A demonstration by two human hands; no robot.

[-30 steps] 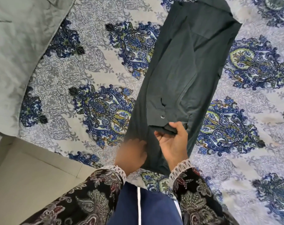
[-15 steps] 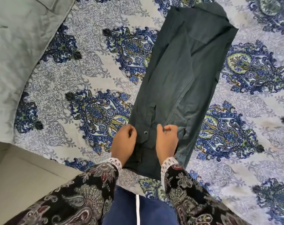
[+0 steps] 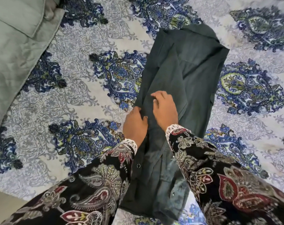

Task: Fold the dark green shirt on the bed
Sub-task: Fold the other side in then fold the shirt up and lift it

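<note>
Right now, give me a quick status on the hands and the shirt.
Left hand pinching the shirt's left edge. Right hand flat on the cloth, fingers spread. Dark green shirt lies in a long narrow strip on the bedspread. Nothing on top of it.

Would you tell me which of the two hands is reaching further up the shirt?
The right hand: its fingers rest on the middle of the dark green shirt, while the left hand sits lower, at the shirt's left edge.
</note>
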